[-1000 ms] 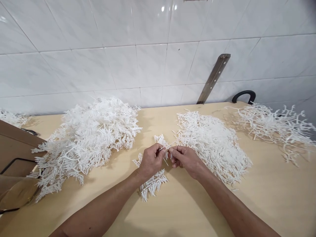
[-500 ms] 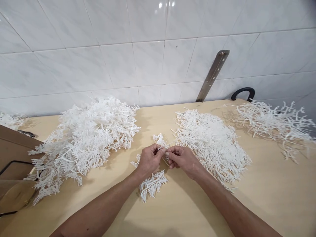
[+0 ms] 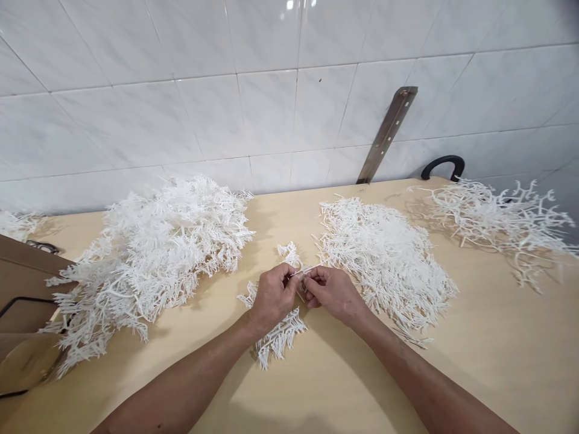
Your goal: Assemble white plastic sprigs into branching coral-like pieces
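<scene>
My left hand (image 3: 275, 294) and my right hand (image 3: 329, 290) meet at the middle of the table, fingertips pinched together. Between them is a thin white branched piece (image 3: 304, 272), gripped by both. Under and beside my left hand lie a few white feathery sprigs (image 3: 281, 337), and another small sprig (image 3: 288, 253) sits just beyond the fingertips. A large heap of white sprigs (image 3: 167, 247) is on the left. To the right of my right hand spreads a flatter pile of thin white pieces (image 3: 389, 259).
Bare white branching stems (image 3: 502, 223) lie at the far right, near a black curved handle (image 3: 443, 164). A metal bracket (image 3: 389, 135) leans on the tiled wall (image 3: 266, 108). At the left edge stands a brown box (image 3: 27, 277). All rests on a light wooden table (image 3: 497, 361).
The view has shifted slightly. Both hands stay together at the same spot, with the fingers and the thin white piece between them changed only a little.
</scene>
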Motion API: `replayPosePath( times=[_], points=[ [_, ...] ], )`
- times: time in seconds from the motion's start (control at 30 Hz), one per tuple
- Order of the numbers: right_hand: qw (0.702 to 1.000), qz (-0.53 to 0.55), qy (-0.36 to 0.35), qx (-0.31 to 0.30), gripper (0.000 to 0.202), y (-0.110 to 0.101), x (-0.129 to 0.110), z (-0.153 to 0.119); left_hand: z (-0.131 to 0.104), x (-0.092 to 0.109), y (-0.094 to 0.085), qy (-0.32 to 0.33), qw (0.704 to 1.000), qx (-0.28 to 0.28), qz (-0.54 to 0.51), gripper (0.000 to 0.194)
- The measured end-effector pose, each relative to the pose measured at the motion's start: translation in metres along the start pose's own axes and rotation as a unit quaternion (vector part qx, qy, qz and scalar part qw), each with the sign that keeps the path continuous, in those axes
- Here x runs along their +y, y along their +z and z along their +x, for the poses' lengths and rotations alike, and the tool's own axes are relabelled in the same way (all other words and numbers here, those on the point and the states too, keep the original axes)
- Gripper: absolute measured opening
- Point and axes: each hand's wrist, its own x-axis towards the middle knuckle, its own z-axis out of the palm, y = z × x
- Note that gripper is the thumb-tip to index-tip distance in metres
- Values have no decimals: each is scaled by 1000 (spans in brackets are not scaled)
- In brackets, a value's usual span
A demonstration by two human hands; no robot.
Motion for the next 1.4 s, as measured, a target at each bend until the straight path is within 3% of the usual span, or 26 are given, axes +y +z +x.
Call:
replayPosePath(
  times=[0.37,0.6,0.87,1.4],
  points=[
    [998,37,13,-38,14,0,1,0,0,-2,1,-6,999,-26,-19,21],
    [999,31,13,1,6,4,1,3,0,1,-1,28,998,-26,-56,21],
    [988,133,19,-74,30,-14,-7,2,6,10,-7,-89,982,-62,-155,34],
    [989,104,35,-97,24,-11,1,5,5,7,-4,-102,984,-56,-138,31]
  ],
)
